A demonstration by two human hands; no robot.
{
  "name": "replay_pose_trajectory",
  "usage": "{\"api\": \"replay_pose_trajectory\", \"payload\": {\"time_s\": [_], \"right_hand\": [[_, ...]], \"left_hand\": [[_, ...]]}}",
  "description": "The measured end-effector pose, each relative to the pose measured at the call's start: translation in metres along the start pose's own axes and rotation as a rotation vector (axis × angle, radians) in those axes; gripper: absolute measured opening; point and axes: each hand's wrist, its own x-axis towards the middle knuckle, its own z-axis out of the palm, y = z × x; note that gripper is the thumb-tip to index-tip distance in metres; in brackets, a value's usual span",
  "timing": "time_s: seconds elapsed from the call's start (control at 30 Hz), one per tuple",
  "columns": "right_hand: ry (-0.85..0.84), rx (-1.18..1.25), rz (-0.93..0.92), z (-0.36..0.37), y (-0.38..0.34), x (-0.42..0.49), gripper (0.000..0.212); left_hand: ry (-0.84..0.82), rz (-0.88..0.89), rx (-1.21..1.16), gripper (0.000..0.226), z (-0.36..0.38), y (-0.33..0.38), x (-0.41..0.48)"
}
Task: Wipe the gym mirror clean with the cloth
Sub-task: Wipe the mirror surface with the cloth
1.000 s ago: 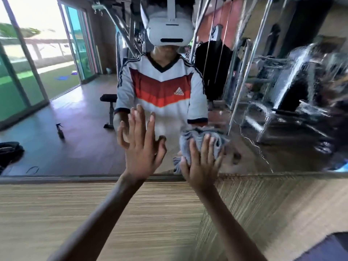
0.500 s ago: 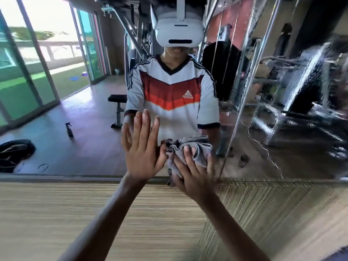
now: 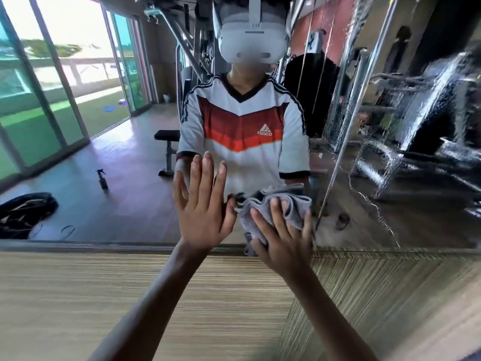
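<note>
**Both hands on the gym mirror (image 3: pixel 390 217), the right one with the cloth.**

The left hand (image 3: pixel 203 212) lies flat on the glass, fingers straight and pointing up, and holds nothing. Just to its right, the right hand (image 3: pixel 283 241) presses the crumpled grey terry cloth (image 3: pixel 263 199) against the mirror with spread, nearly straight fingers; its thumb is hidden. The cloth is bunched, its long axis running sideways along the glass, ruffled folds standing up past the fingertips and a short tail hanging at the hand's left down to the mirror's lower edge. Right of this hand the glass is wet and streaked. Below both wrists runs a striped wood-grain wall panel (image 3: pixel 104 295). Far left of the left hand, a dark spray bottle (image 3: pixel 102 179) shows reflected on the floor.
</note>
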Motion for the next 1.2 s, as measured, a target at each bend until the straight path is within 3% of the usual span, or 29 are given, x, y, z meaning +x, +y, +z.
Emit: {"api": "replay_pose_trajectory", "payload": {"time_s": [0.07,0.23,0.3,0.43,0.5,0.73,0.8,0.97,1.2], "right_hand": [[0.011,-0.006,0.042,-0.004,0.018,-0.002,0.059],[0.177,0.038,0.419,-0.012,0.010,0.072,0.062],[0.160,0.041,0.349,-0.009,-0.002,0.074,0.064],[-0.027,-0.025,-0.032,-0.007,0.019,0.017,0.058],[-0.035,-0.019,-0.020,-0.014,0.037,0.011,0.054],[0.149,0.016,0.375,-0.029,0.030,0.110,0.059],[0.127,0.028,0.341,-0.025,0.015,0.104,0.059],[-0.057,-0.012,0.046,-0.019,0.026,0.030,0.050],[0.190,0.062,0.496,-0.028,0.022,0.118,0.058]], "left_hand": [[0.010,-0.014,0.019,0.067,0.001,0.000,-0.001],[0.020,-0.016,0.014,0.067,0.002,0.001,-0.001],[0.020,-0.007,0.015,0.067,0.002,-0.001,0.000],[0.027,-0.002,0.015,0.067,0.002,-0.002,0.000],[0.030,-0.010,0.010,0.068,0.002,-0.001,-0.002],[0.024,-0.014,-0.012,0.067,0.001,0.000,-0.002],[0.021,-0.012,-0.015,0.066,0.001,0.000,-0.001],[0.039,-0.008,-0.018,0.065,0.001,0.000,-0.002],[0.044,-0.010,-0.028,0.060,0.001,0.001,-0.001]]}}
